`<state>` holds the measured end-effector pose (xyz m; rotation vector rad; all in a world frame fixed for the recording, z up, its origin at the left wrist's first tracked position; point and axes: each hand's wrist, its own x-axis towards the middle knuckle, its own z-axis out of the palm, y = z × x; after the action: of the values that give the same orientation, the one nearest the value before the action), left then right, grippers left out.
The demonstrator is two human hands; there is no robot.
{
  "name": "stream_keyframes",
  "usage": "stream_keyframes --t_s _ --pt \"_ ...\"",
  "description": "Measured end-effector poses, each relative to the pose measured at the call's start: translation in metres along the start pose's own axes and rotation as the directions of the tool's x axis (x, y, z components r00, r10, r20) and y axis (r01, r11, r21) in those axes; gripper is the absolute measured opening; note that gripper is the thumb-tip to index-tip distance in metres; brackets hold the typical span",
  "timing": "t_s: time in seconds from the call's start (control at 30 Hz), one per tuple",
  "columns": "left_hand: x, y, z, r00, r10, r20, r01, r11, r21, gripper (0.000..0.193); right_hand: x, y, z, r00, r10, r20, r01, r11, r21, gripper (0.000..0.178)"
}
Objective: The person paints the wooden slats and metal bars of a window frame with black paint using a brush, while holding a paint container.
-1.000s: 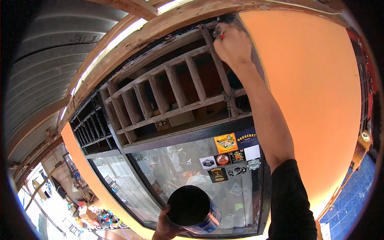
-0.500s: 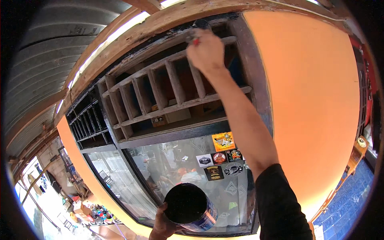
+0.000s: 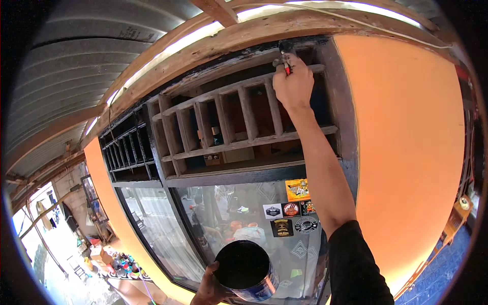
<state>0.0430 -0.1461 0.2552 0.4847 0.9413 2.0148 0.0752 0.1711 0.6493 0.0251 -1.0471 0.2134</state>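
My right hand (image 3: 295, 84) is raised high, closed round a paintbrush (image 3: 287, 61) with some red on its handle. The dark bristles (image 3: 286, 47) touch the top rail of the wooden window frame, near its right corner. Black paint (image 3: 244, 53) covers part of that rail in patches. Below, my left hand (image 3: 209, 288) grips a paint can (image 3: 256, 291) by its left side. Its open mouth shows a black inside, and its label is blue and white. A wooden slatted grille (image 3: 223, 122), brown and unpainted-looking, fills the upper opening under the brush.
Behind the can is a glass pane (image 3: 223, 203) with several stickers (image 3: 282, 227). A smaller grille (image 3: 129, 152) at the left is black. An orange wall (image 3: 406, 142) stands at the right. Wooden beams (image 3: 213, 46) and metal roofing (image 3: 101, 56) hang overhead. Assorted items (image 3: 122, 264) lie at the lower left.
The view has shifted, so the window and both hands sit lower and further right. My brush hand remains at the top rail near the corner; the can is still in my left hand.
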Motion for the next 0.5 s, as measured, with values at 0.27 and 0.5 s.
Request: stream_keyframes --t_s 0.27,0.5 --pt "-0.005 0.001 -0.014 0.997 0.026 -0.078 -0.023 0.999 0.043 0.076 0.036 0.018 -0.068 0.953 0.281 0.111 -0.296 0.943 0.155 0.025" --pt "0.002 0.006 -0.013 0.999 0.028 -0.044 -0.024 0.996 0.085 0.079 0.017 0.012 -0.024 0.969 -0.247 -0.006 0.231 0.913 -0.337 0.036"
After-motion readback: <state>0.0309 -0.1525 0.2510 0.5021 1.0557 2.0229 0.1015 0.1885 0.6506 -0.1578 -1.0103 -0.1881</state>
